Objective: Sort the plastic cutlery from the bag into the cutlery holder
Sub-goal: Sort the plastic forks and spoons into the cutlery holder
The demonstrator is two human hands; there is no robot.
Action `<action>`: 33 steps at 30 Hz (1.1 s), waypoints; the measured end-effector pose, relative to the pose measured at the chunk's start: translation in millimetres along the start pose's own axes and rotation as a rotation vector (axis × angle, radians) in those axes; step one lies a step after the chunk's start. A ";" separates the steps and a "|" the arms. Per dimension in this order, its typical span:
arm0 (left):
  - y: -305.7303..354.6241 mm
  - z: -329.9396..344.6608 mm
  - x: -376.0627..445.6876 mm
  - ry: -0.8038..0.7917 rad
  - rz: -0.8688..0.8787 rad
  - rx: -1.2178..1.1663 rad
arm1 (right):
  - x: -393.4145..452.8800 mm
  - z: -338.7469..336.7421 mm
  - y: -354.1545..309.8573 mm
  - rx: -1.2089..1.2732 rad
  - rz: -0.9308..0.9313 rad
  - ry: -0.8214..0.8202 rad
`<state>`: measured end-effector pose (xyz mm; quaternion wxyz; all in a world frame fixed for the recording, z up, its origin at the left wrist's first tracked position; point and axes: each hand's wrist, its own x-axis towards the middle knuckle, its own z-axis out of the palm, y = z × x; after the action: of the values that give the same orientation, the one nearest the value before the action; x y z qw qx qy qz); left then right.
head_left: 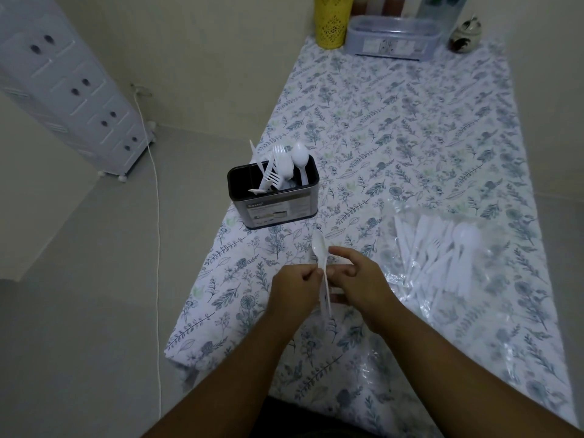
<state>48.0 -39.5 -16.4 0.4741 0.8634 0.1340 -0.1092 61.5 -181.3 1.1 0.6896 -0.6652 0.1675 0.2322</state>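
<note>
Pale floor and white drawer cabinet (68, 86) at far left, beside floral tablecloth (395, 128). Black cutlery holder (273, 202) near cloth's left edge, with forks and spoons upright inside. Left hand (295, 287) and right hand (360, 279) both pinching one white spoon (320, 251). Clear bag (442, 260) of cutlery flat at right.

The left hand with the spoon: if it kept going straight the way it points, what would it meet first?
Probably the cutlery holder, ahead of the left hand and white spoon; only bare tablecloth lies between, though depth is unclear.
</note>
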 end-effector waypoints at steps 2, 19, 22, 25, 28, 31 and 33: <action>0.3 -0.2 -1.2 -0.035 0.009 -0.001 | -1.4 -1.9 -1.7 0.037 -0.001 -0.006; -6.3 0.3 -5.4 -0.054 0.096 -0.082 | 4.7 -6.3 6.4 0.093 0.087 -0.010; -2.2 -4.6 -2.1 -0.021 0.124 -0.084 | 5.9 -5.9 -0.1 0.090 0.065 -0.016; 15.6 -18.0 7.9 0.068 0.243 -0.003 | 12.2 -1.1 -18.3 0.038 -0.027 0.036; 52.3 -42.6 26.7 0.167 0.412 0.055 | 22.9 7.3 -57.5 -0.002 -0.201 0.068; 93.4 -70.8 50.2 0.286 0.493 0.006 | 39.5 14.8 -107.8 -0.076 -0.418 0.111; 114.7 -86.6 67.2 0.332 0.508 -0.012 | 53.2 18.9 -136.2 -0.143 -0.529 0.152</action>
<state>155.0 -16.6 98.5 0.4629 0.8725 -0.0098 0.1562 178.4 -158.4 87.9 0.6632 -0.7481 0.0227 0.0049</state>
